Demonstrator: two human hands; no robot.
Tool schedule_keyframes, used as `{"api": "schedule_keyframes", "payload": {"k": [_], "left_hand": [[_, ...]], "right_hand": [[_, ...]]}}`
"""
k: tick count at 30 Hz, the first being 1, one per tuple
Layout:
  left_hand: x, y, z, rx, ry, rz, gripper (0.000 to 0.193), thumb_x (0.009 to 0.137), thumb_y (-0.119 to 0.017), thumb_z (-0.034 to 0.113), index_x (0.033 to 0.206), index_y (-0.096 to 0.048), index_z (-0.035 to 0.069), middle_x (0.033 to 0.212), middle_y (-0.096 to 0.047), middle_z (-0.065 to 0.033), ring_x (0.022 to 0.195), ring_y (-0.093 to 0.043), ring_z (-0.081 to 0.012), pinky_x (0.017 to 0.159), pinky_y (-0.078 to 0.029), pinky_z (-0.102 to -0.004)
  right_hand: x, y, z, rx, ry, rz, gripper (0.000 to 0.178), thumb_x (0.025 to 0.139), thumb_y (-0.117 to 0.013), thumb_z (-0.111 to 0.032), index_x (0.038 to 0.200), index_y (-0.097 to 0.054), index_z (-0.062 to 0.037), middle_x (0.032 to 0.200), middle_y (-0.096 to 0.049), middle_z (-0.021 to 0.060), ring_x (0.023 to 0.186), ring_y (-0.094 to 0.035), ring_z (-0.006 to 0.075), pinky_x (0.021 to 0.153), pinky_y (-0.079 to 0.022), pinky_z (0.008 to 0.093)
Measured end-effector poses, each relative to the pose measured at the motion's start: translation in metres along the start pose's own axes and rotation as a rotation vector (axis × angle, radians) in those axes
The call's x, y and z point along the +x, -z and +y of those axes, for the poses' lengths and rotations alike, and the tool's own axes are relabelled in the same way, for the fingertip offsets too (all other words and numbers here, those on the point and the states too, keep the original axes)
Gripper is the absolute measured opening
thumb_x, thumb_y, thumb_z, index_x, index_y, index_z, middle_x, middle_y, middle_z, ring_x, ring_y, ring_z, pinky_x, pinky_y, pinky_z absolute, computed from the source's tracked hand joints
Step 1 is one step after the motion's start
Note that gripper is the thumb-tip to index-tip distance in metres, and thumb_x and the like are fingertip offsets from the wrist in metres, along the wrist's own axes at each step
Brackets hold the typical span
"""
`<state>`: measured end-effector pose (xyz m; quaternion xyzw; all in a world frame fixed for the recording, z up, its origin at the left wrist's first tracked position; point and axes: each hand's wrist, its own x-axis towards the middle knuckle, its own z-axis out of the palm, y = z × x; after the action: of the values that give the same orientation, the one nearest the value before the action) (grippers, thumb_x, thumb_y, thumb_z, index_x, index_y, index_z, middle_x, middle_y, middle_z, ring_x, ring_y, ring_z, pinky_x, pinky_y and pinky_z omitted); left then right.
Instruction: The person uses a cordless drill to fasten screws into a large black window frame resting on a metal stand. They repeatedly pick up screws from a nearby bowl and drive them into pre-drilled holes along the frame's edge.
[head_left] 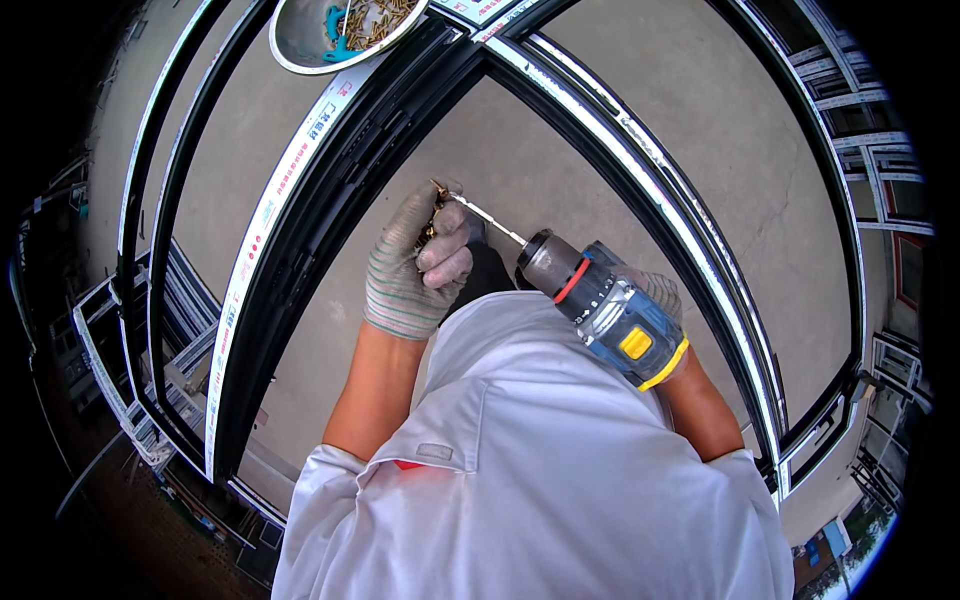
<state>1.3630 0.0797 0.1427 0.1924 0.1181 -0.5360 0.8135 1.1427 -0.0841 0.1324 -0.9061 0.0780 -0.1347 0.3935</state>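
My left hand (415,270), in a pale striped work glove, is closed around several brass-coloured screws (433,228). One screw (439,188) sticks out between thumb and forefinger, against the tip of a long silver driver bit (490,219). That bit extends from a cordless drill (610,315), grey-blue and black with a red ring and yellow parts. Gripping the drill is my right hand (655,290), also gloved; the drill body hides most of its fingers. Both hands are in front of my body, inside the opening of a window or door frame.
Black frame bars with white printed film run along the left (283,190) and right (650,160) of me. On the frame at upper left rests a metal bowl (290,58) holding brass screws and a teal-handled tool (343,50). More frames (880,165) stand at far right.
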Motion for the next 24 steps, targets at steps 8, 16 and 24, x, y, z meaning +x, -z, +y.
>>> {"api": "schedule_keyframes", "payload": {"k": [8, 16, 24], "left_hand": [[-0.021, 0.015, 0.011, 0.080, 0.017, -0.047, 0.026, 0.102, -0.047, 0.019, 0.114, -0.055, -0.003, 0.076, -0.053, -0.0042, 0.045, -0.032, -0.0033, 0.035, -0.028, -0.0170], [-0.056, 0.037, 0.052, 0.312, -0.034, 0.056, 0.026, 0.101, -0.050, 0.019, 0.115, -0.057, -0.001, 0.076, -0.051, -0.0025, 0.045, -0.031, -0.0025, 0.036, -0.027, -0.0161], [-0.070, 0.072, 0.098, 0.267, 0.036, 0.033, 0.026, 0.101, -0.051, 0.019, 0.117, -0.057, -0.001, 0.076, -0.051, -0.0024, 0.045, -0.032, -0.0024, 0.035, -0.027, -0.0160]], "right_hand": [[-0.007, -0.024, -0.024, 0.091, -0.102, 0.005, 0.045, 0.067, -0.083, -0.024, 0.103, -0.060, -0.0090, 0.085, -0.068, 0.0073, 0.075, -0.067, 0.0285, 0.067, -0.052, 0.0372], [0.002, -0.068, -0.063, 0.029, -0.107, -0.001, 0.041, 0.068, -0.081, -0.021, 0.102, -0.061, -0.0111, 0.086, -0.068, 0.0062, 0.075, -0.067, 0.0274, 0.067, -0.052, 0.0357], [0.005, -0.137, -0.091, -0.215, -0.218, -0.170, 0.039, 0.071, -0.077, -0.022, 0.106, -0.061, -0.0110, 0.092, -0.068, 0.0067, 0.082, -0.067, 0.0282, 0.070, -0.051, 0.0383]]}}
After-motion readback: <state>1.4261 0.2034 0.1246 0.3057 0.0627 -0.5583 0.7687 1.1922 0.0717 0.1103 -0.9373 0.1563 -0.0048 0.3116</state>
